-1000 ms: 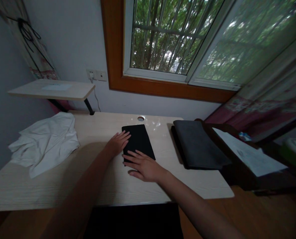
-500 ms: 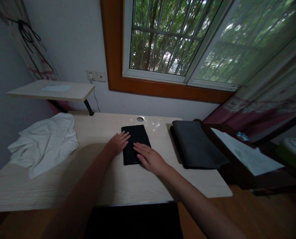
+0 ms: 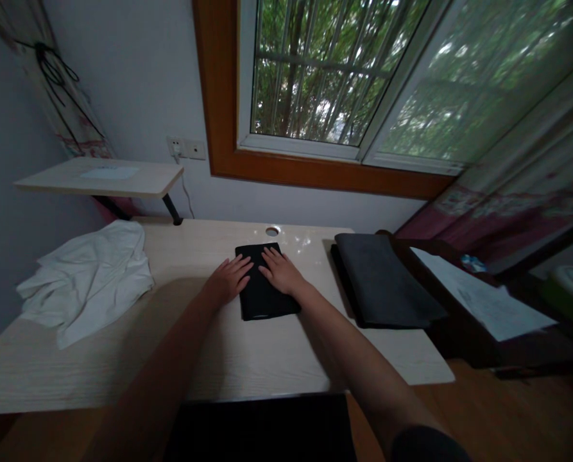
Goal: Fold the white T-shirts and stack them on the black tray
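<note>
A flat black rectangle [image 3: 265, 303], which looks like folded cloth, lies on the pale wooden desk [image 3: 262, 359]. My left hand [image 3: 227, 280] rests with fingers stretched over its left edge. On its upper right part lies my right hand [image 3: 283, 272], palm down, fingers spread. Neither hand grips it; both seem to press it flat. Whether it is truly fabric I cannot make out for certain.
A dark grey and black folded stack [image 3: 387, 282] sits at the desk's right. Crumpled white cloth [image 3: 94, 276] lies at the left, below a raised shelf [image 3: 146, 179]. Beyond the right edge is a white sheet [image 3: 478, 295]. A round cable hole [image 3: 273, 231] is at the back.
My right hand has slid up and away from me over the black piece, from its lower right to its upper right. My left hand has stayed in place.
</note>
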Available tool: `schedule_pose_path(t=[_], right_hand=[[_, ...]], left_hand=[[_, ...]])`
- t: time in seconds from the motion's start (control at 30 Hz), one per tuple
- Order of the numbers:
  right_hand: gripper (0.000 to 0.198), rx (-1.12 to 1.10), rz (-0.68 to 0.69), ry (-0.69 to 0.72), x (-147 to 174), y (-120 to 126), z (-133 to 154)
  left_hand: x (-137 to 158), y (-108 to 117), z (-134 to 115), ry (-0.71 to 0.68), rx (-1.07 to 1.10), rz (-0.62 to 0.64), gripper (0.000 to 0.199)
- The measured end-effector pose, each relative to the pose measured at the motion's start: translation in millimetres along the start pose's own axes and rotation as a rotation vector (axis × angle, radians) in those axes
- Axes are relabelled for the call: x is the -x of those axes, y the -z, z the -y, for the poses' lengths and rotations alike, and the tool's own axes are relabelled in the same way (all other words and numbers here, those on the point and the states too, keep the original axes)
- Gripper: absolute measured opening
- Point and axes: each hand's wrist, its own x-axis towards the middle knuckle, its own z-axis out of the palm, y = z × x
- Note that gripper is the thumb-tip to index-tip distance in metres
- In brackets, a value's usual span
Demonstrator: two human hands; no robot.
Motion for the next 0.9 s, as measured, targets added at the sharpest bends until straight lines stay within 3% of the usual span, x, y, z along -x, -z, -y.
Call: schedule_pose_path(t=[0.23,0.4,0.7,0.9], right_hand=[[0.068,-0.054,0.046,-0.155,-6.9,0.1,-39.5],[0.065,-0.072,0.003,-0.171,6.1,-0.1,-55.7],[0.064,-0.199,-0.121,-0.187,51.4,-3.3,-51.4],[0.066,-0.196,-0.149,-0.125,84.6,-6.3,-40.5]], left_hand=[[0.3,2.2,-1.2,0.002,0.009,0.004,0.05],[0.9,0.7,1.5,-0.005,0.021,0.003,0.05],[0.2,4.5,2.6,0.014,0.109,-0.005,0.047],[-0.2,7.7,0.2,0.021,0.135,-0.027,0.044]])
